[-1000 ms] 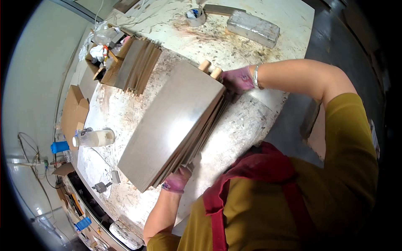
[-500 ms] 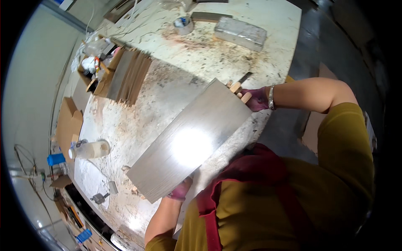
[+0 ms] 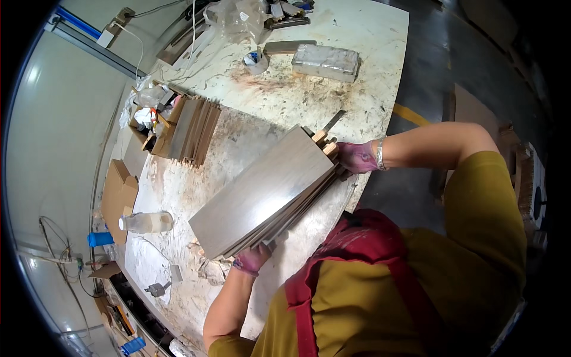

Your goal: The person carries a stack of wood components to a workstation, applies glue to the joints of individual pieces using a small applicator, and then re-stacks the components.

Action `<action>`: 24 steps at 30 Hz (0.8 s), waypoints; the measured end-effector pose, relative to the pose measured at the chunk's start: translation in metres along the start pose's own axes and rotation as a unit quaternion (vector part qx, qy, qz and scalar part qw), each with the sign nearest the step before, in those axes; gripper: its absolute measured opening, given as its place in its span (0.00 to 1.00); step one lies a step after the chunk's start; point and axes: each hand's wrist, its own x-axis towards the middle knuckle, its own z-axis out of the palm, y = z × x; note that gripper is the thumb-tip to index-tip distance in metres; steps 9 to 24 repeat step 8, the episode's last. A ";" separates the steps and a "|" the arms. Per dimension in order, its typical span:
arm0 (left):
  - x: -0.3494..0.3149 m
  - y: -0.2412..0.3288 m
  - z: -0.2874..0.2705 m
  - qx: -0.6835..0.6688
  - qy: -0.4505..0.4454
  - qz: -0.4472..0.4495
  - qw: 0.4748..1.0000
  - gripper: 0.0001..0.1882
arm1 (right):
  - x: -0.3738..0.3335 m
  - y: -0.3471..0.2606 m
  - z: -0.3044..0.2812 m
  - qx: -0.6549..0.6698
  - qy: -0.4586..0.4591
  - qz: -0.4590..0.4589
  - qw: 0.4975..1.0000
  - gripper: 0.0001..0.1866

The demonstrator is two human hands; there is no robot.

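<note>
A stack of grey-brown wooden planks (image 3: 259, 190) lies slantwise in front of me, its layers fanned out along the near edge. My left hand (image 3: 254, 257), in a purple-stained glove, is closed on the stack's lower left end from beneath. My right hand (image 3: 358, 157), gloved the same way, grips the upper right end; its fingertips are hidden by the planks. Pale wooden pieces (image 3: 324, 143) stick out at that end, and beside them is a thin dark blade (image 3: 335, 121). Crumpled paper (image 3: 209, 268) lies by the left end.
More planks (image 3: 199, 134) stand in a row beside a cardboard box (image 3: 156, 134) of odds and ends. A plastic bottle (image 3: 147, 222) lies at the left. Farther back are a wrapped block (image 3: 326, 62) and a roll of tape (image 3: 256, 62). The worktable's edge (image 3: 389, 98) runs along the right.
The planks have tilted, so the layered near edge of the stack now shows beneath the top one. My right hand has come slightly down and left. The whole view has shifted a little.
</note>
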 end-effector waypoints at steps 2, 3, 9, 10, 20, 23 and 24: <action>-0.007 0.000 0.000 0.000 -0.029 -0.015 0.999 0.18 | -0.015 -0.004 0.001 0.050 -0.074 0.006 0.996 0.14; -0.009 -0.001 0.006 -0.124 -0.039 -0.089 0.988 0.20 | -0.022 -0.004 0.004 0.128 -0.064 0.034 0.989 0.11; -0.010 -0.002 0.026 -0.732 0.018 -0.367 0.574 0.26 | -0.050 -0.001 -0.008 0.115 -0.127 0.020 0.985 0.15; -0.010 -0.002 0.026 -0.732 0.018 -0.367 0.574 0.26 | -0.050 -0.001 -0.008 0.115 -0.127 0.020 0.985 0.15; -0.010 -0.002 0.026 -0.732 0.018 -0.367 0.574 0.26 | -0.050 -0.001 -0.008 0.115 -0.127 0.020 0.985 0.15; -0.010 -0.002 0.026 -0.732 0.018 -0.367 0.574 0.26 | -0.050 -0.001 -0.008 0.115 -0.127 0.020 0.985 0.15; -0.010 -0.002 0.026 -0.732 0.018 -0.367 0.574 0.26 | -0.050 -0.001 -0.008 0.115 -0.127 0.020 0.985 0.15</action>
